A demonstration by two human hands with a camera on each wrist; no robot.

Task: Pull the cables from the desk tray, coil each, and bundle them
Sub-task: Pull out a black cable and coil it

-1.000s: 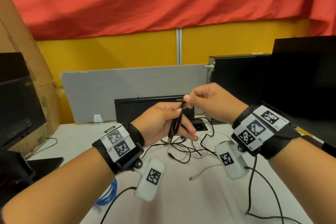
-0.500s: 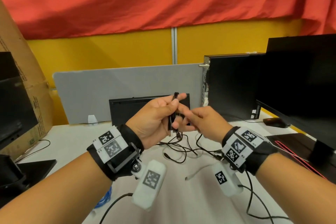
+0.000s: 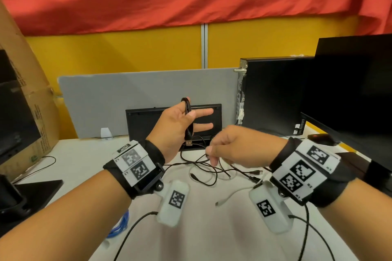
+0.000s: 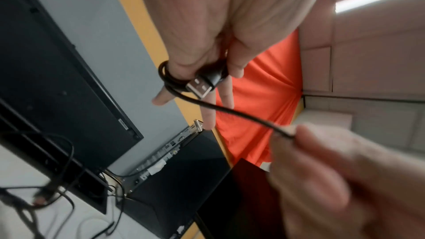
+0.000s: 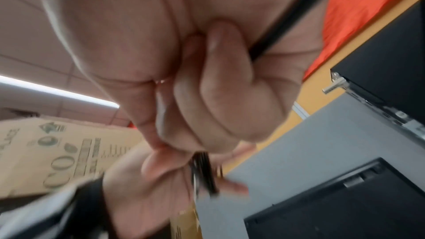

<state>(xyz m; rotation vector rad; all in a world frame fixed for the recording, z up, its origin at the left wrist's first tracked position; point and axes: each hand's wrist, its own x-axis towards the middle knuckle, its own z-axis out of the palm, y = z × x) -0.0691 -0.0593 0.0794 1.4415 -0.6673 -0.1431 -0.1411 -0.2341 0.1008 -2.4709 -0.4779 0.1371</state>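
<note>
My left hand (image 3: 188,118) is raised over the desk, thumb pinching a black USB cable (image 3: 186,110) whose loops hang round the index finger; the other fingers are spread straight. The left wrist view shows the loops (image 4: 165,74) and the silver USB plug (image 4: 198,86) under the thumb. From there the cable runs to my right hand (image 3: 212,154), lower and to the right, which grips it in curled fingers (image 5: 207,97). A tangle of black cables (image 3: 212,169) and a white cable (image 3: 231,195) lie on the white desk (image 3: 212,229) beneath both hands.
A black keyboard (image 3: 148,121) leans against the grey divider (image 3: 127,95). A PC tower (image 3: 273,95) and monitor (image 3: 350,91) stand at the right, another monitor (image 3: 14,121) and a cardboard box (image 3: 25,82) at the left. A blue cable (image 3: 122,224) lies near the front edge.
My right hand has dropped down and to the right, away from the left hand, pulling cable out. The left hand has risen slightly and spread its lower fingers.
</note>
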